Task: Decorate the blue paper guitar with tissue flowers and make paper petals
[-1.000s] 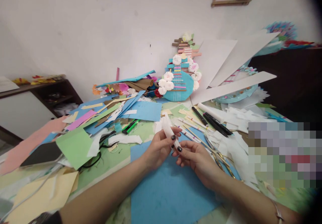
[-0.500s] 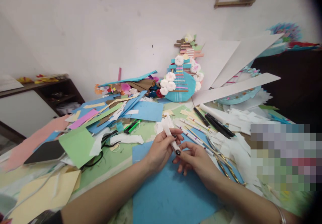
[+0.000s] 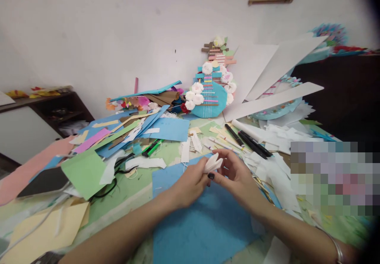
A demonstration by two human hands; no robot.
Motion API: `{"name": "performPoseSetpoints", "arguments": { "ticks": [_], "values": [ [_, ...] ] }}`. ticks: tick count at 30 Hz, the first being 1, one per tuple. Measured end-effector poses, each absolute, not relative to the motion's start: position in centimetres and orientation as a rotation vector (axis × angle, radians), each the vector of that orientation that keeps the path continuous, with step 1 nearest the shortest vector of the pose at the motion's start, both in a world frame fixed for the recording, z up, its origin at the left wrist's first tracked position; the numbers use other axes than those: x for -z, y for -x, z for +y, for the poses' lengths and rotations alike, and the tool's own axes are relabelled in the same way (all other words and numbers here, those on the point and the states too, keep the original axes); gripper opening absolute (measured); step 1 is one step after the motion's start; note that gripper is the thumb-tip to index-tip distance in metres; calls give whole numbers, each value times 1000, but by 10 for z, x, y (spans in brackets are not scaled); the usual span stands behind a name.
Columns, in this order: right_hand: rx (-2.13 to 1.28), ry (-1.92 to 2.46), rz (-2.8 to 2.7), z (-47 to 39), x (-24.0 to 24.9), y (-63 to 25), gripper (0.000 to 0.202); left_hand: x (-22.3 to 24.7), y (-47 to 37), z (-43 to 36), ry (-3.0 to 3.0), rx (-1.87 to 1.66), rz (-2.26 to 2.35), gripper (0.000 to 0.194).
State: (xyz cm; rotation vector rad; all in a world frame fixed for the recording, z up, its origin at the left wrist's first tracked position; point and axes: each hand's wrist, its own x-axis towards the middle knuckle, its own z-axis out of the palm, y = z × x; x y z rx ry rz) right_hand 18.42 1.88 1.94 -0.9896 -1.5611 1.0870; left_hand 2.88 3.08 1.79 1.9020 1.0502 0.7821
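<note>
Head view shows the bench, spread with paper and tools. On its near side lies the blue sheet, partly beneath the hands. Taking the hands as the dial's centre, the blue paper lute stands upright at 12 o'clock, with white flowers along its side. The cream sheet lies at 8 o'clock and the green sheet at 9.

The left hand is closed, holding the folded white paper by its lower part, above the blue sheet's far edge; its looped end sticks out. The right hand is half-curled just beside it, thumb at the paper's lower edge and fingers around its far side; whether it grips cannot be told.

Black pens lie at 2 o'clock, the green cutter at 10. A bracelet circles the right wrist, at 4 o'clock.
</note>
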Motion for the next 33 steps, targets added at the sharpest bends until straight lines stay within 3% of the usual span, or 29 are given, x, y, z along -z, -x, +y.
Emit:
{"name": "performPoseSetpoints", "arguments": {
  "ticks": [6, 14, 21, 26, 33],
  "values": [
    [-1123, 964, -1529, 14, -27, -183, 20, -20, -30, 25, -2027, -666, 1048, 15],
    [-1142, 861, -1511, 18, -24, -186, 18, -26, -30, 22, -2109, -558, 1086, 12],
    [-891, 761, -1786, 20, -24, -195, 37, -29, -26, 25, -2062, -608, 953, 20],
    [-619, 740, -1931, 24, -27, -203, 28, -37, -21, 25, -1951, -436, 920, 15],
    [-459, 934, -2049, 32, -15, -205, 24, -24, -15, 38, -2251, -545, 1098, 22]
  ]
}}
